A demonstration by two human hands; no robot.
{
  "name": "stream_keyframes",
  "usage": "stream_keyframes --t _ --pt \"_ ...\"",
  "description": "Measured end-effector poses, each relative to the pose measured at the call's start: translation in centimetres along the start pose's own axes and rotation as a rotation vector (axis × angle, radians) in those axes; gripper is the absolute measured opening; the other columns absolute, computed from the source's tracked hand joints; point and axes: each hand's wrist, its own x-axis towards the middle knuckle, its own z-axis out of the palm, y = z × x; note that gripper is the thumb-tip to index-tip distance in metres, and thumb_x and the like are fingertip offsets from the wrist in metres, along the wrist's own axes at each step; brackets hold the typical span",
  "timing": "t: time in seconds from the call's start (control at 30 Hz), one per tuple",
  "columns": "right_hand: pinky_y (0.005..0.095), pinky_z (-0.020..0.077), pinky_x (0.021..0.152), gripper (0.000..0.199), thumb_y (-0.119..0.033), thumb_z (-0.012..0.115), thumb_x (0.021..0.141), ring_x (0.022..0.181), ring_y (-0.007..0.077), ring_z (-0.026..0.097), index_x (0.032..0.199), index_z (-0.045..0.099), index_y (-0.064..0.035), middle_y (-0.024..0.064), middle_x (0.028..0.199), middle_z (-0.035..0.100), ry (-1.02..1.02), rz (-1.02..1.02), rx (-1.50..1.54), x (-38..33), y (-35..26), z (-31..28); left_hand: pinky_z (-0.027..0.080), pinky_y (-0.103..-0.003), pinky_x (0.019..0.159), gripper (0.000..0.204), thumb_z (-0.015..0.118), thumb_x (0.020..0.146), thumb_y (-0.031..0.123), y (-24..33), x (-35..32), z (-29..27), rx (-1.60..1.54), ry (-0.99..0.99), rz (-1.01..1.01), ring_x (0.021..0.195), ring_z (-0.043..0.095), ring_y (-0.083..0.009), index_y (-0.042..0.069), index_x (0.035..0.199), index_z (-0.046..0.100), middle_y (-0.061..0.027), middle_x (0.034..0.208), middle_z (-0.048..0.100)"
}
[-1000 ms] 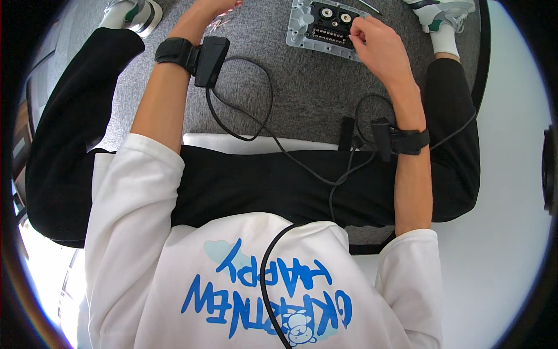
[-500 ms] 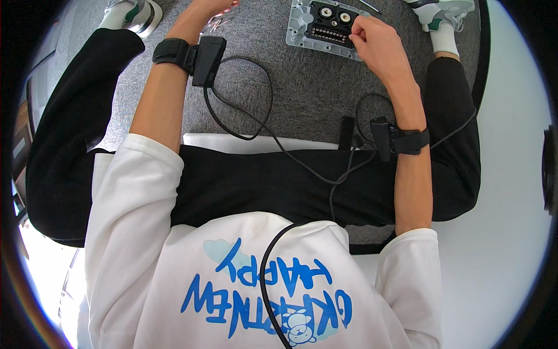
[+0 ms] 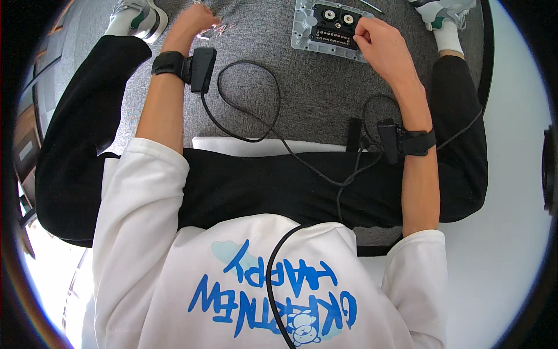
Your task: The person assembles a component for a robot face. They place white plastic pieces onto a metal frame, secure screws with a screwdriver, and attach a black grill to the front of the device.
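At the upper left, my left hand is down by a loose group of small shiny pieces, too small to name. Its fingers are curled, and whatever they hold is hidden. A grey metal housing with screw holes along its rim lies on the carpet at the top right of centre. Set into it is a black terminal block with two round metal terminals and rows of small metal contacts. My right hand rests at the block's right edge, thumb and fingertips pinched together; anything between them cannot be made out.
A thin metal rod-like tool lies beyond the housing. Black cables loop across the grey carpet from the black devices strapped to my wrists. My legs are spread to both sides, with a shoe near the housing.
My left hand has come lower and nearer, down to the small shiny pieces, which show more now. My right hand keeps its pinch at the block. The whole view has shifted slightly.
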Motion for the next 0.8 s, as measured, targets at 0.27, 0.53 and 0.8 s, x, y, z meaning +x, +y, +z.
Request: stream_keyframes --t 0.27,0.53,0.8 --pt "0.0472 0.0554 0.077 0.009 -0.016 0.065 0.094 0.088 0.0368 0.069 0.095 0.066 -0.0064 0.0130 0.096 0.068 -0.033 0.059 -0.029 -0.4 0.3 -0.1 0.056 -0.041 0.071 0.031 0.079 0.073 0.037 5.1 -1.3 -1.2 0.041 -0.174 -0.095 0.074 0.072 -0.0298 0.009 0.087 0.080 -0.0139 0.077 0.073" --pt "0.0404 0.0546 0.073 0.009 -0.015 0.067 0.094 0.081 0.0294 0.068 0.098 0.067 -0.0066 0.0090 0.091 0.069 0.086 -0.013 -0.001 0.2 -0.5 -0.2 0.055 -0.037 0.066 0.028 0.075 0.080 0.033 7.8 -1.1 -2.3 0.141 0.039 0.010 0.071 0.071 -0.0239 0.007 0.090 0.080 -0.0127 0.074 0.072" --pt "0.0349 0.0515 0.067 0.014 -0.007 0.072 0.091 0.074 0.0251 0.065 0.098 0.064 0.0020 0.0136 0.088 0.063 0.131 0.026 0.302 0.5 -4.4 -2.3 0.053 -0.036 0.063 0.039 0.058 0.093 0.033 27.1 -6.1 -6.8 -0.790 -0.296 0.155 0.072 0.066 -0.0224 -0.004 0.088 0.070 -0.0132 0.079 0.067"
